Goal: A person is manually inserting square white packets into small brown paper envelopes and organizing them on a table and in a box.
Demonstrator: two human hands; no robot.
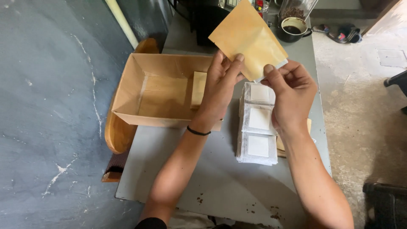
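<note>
Grey painted table (203, 178), chipped along the near edge, set against a dark blue-grey wall on the left, with a concrete floor to the right. Head view, the only one: both bare hands raised over the far half of the table, sharing one flat tan paper pouch (247, 37). Left hand (221, 82), black band on the wrist, pinches the pouch's lower edge, thumb in front, fingers pressed together behind. Right hand (291, 91) pinches the lower right corner between thumb and curled fingers, where a white filter bag (273, 69) sticks partway out of the pouch mouth. Pouch tilted, its long axis running from lower right up to upper left, the body lying up and away from both sets of fingers; mouth end nearest the right hand. Directly below the hands, a stack of white filter bags (258, 127) fanned towards the person in overlapping rows, touching the table; a few tan pouches (281, 144) peek out at its right edge. Left of the stack, an open cardboard box (127, 91) resting partly on a wooden tray (118, 135); inside it, what look like tan pouches (198, 87) standing against the right wall, the rest of the floor bare. Far end: a dark mug (293, 29) with dark contents, and a clear jar (296, 9) of what look like dark beans behind it.
</note>
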